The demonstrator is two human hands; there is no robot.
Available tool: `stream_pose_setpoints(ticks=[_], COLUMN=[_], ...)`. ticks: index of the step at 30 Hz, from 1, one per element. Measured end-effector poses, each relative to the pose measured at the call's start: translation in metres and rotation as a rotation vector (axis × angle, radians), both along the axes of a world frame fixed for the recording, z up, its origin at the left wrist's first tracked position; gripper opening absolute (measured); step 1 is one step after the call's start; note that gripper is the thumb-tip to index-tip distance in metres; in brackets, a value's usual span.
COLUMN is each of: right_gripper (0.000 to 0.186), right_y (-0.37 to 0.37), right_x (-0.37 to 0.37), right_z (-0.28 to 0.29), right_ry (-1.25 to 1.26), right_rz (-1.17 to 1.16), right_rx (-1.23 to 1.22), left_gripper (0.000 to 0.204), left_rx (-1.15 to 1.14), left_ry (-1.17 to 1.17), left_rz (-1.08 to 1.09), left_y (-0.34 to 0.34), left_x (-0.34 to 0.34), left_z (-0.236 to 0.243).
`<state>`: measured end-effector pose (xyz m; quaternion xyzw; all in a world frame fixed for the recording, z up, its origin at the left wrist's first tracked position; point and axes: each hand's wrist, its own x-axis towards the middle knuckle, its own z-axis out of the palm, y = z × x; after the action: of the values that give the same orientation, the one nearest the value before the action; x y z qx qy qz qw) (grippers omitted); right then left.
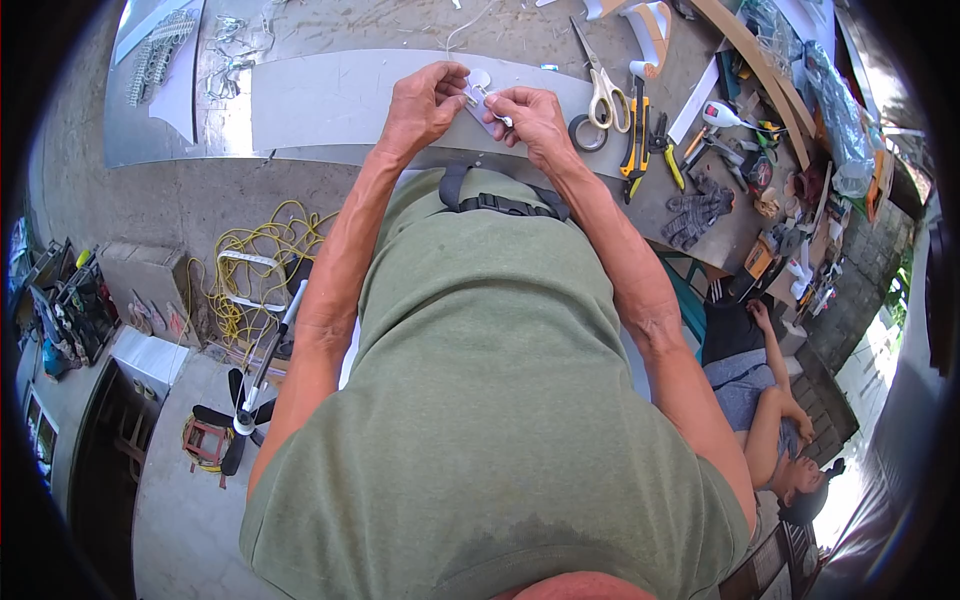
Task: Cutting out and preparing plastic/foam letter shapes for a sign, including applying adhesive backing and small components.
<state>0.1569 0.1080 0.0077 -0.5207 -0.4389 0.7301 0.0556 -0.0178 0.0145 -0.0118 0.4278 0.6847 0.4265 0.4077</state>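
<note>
Above the table edge, my left hand (428, 108) and my right hand (530, 118) meet over a small pale strip (478, 103). The fingers of both hands are closed in a pinch on it, the left at its left side and the right at its right side. A round white tip (480, 77) shows between the hands, and a thin white wire curves up beyond them. Exactly what the strip is cannot be made out. Beneath the hands lies a long pale sheet (320, 105). Nearest my right hand are scissors with cream handles (606, 100) and a roll of black tape (588, 133).
Right of the scissors lie a yellow utility knife (637, 130), yellow-handled pliers (671, 160) and a grey glove (697, 212). Mixed tools crowd the table's right end. Yellow cord (240, 265) and a fan (240, 420) are at left on the floor. Another person (765, 390) sits at right.
</note>
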Motion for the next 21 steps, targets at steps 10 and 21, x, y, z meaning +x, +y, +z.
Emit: stream_pose_setpoints(ticks=[10, 21], right_gripper=[0.016, 0.016], right_y=[0.0, -0.001], right_x=[-0.009, -0.013], right_z=[-0.003, 0.001], right_ry=[-0.046, -0.071], right_rz=[-0.018, -0.04], right_rx=[0.022, 0.001], left_gripper=[0.02, 0.018], left_rx=[-0.058, -0.044], left_ry=[0.062, 0.151], left_rz=[0.114, 0.111], left_y=[0.008, 0.011], left_x=[0.007, 0.008], left_z=[-0.003, -0.001])
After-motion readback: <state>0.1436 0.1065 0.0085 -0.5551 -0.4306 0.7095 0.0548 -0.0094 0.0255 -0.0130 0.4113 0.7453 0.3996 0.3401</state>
